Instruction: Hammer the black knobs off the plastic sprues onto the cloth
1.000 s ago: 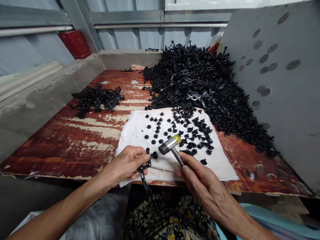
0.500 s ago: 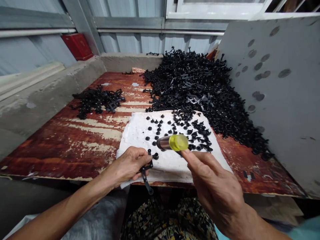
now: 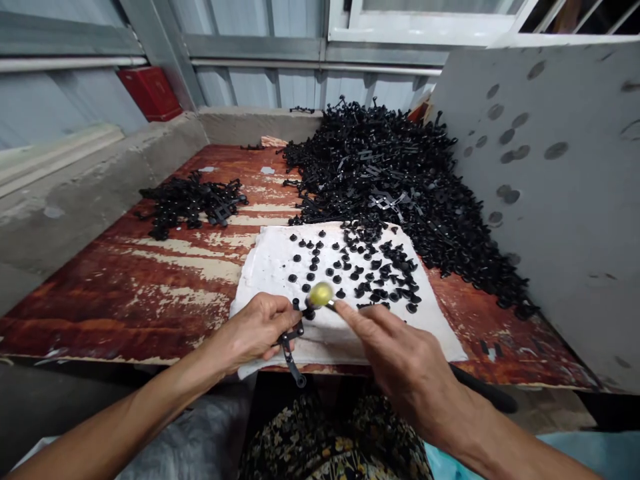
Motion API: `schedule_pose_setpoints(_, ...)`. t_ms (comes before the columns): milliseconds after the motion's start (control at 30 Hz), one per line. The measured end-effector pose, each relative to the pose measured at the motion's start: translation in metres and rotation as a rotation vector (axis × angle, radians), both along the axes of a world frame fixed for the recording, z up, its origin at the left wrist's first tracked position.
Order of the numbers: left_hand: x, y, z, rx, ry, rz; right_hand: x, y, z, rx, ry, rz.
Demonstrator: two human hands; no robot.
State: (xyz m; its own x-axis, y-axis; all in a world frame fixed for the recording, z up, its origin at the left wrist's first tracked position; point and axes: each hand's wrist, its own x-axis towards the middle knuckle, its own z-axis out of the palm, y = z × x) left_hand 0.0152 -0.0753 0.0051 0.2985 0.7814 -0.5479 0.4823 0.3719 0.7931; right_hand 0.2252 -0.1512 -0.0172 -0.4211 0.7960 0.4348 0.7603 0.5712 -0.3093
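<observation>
My left hand (image 3: 255,328) is closed on a black plastic cross-shaped piece (image 3: 291,347) at the near edge of a white pad (image 3: 345,333). One arm of the piece hangs over the table's front. My right hand (image 3: 400,357) grips a small hammer (image 3: 321,295) with a yellow face. The hammer head is down on the piece, right beside my left fingertips, and its black handle end sticks out behind my wrist. Several small black caps (image 3: 370,270) lie scattered over the pad.
A big heap of black plastic parts (image 3: 400,180) fills the back right of the worn red wooden table (image 3: 150,287). A smaller pile (image 3: 190,203) lies at the left. A grey board (image 3: 560,200) stands along the right side. A concrete ledge borders the left.
The hammer was lifted with its yellow face turned toward me, then came down onto the piece by my left fingers. My left hand has kept still.
</observation>
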Motion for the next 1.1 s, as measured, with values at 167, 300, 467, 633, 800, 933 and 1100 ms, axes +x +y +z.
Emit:
schedule_pose_setpoints(167,0.002,0.001,0.001,-0.033,-0.017,0.012,0.000,0.003,0.004,0.051,0.030,-0.022)
schedule_pose_setpoints(300,0.002,0.001,0.000,-0.057,-0.011,0.015,-0.001,0.008,0.007,0.026,-0.002,-0.019)
schedule_pose_setpoints(467,0.002,0.001,-0.002,-0.038,-0.006,-0.005,-0.001,0.009,0.006,0.028,-0.069,0.013)
schedule_pose_setpoints(633,-0.002,0.003,-0.007,-0.035,-0.006,-0.042,0.000,0.008,0.005,0.008,-0.010,-0.017)
schedule_pose_setpoints(800,-0.003,0.000,-0.009,0.051,0.032,-0.171,-0.002,0.019,0.016,-0.243,0.184,-0.039)
schedule_pose_setpoints(933,0.003,-0.012,-0.004,0.193,-0.030,-0.424,-0.013,0.033,0.015,-0.618,0.534,-0.017)
schedule_pose_setpoints(1100,-0.001,-0.016,-0.004,0.230,-0.070,-0.375,-0.025,0.040,0.006,-0.886,0.782,0.001)
